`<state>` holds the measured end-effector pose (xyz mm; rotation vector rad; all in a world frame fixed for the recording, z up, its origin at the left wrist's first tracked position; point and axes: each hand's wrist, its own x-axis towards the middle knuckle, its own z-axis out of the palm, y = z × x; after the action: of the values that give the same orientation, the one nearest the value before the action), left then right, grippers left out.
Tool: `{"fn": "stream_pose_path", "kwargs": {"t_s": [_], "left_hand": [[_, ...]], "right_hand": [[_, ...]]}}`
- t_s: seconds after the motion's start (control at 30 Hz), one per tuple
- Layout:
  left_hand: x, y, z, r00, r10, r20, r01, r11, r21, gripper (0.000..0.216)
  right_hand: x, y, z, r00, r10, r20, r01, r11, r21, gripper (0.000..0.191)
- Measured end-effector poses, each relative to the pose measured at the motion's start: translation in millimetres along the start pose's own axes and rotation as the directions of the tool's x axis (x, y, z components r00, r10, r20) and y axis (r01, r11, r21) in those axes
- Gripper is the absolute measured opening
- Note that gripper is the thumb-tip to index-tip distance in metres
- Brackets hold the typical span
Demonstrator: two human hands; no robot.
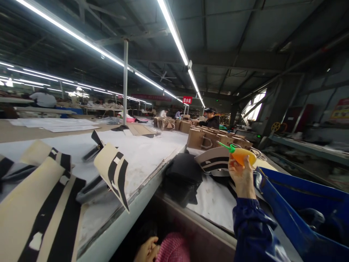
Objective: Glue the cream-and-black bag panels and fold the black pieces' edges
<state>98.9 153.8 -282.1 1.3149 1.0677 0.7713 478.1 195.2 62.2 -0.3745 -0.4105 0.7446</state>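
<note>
My right hand (243, 174), in a dark blue sleeve, is wrapped round an orange squeeze bottle (247, 155) with a green nozzle pointing left. Just behind it, a cream curved panel with black strips (212, 160) lies on the right-hand white work surface. Low at the bottom edge is my left hand (147, 249), partly cut off, beside red checked cloth (173, 248). Its fingers look curled; what they hold, if anything, is hidden. More cream and black panels (113, 165) lie on the white-covered table (144, 145) to the left, a large one (40, 214) closest to me.
A blue bin (289, 198) stands at the right. Between the surfaces sits a stack of black pieces (183, 176). Brown bags with handles (200, 138) line the far side, with a person (212, 119) behind them. A metal post (125, 83) rises from the left table.
</note>
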Motion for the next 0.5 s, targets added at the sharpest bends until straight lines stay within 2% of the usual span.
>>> {"fn": "stream_pose_path", "kwargs": {"t_s": [0.13,0.23,0.37,0.5], "left_hand": [[10,19,21,0.994,0.046,0.101,-0.038,0.996,-0.077,0.059],[20,52,53,0.976,0.119,0.18,-0.092,0.984,-0.152,0.066],[32,104,107,0.954,0.184,0.237,-0.113,0.951,-0.288,0.059],[31,143,143,0.936,0.247,0.251,-0.119,0.892,-0.436,0.048]], "right_hand": [[-49,-26,4,0.999,-0.049,0.012,0.049,0.999,-0.013,0.027],[-89,-38,2,0.998,-0.057,0.025,0.058,0.997,-0.043,0.045],[-136,-46,-5,0.999,-0.027,0.025,0.029,0.996,-0.086,0.065],[-172,-49,-17,0.999,0.03,0.019,-0.028,0.994,-0.11,0.063]]}}
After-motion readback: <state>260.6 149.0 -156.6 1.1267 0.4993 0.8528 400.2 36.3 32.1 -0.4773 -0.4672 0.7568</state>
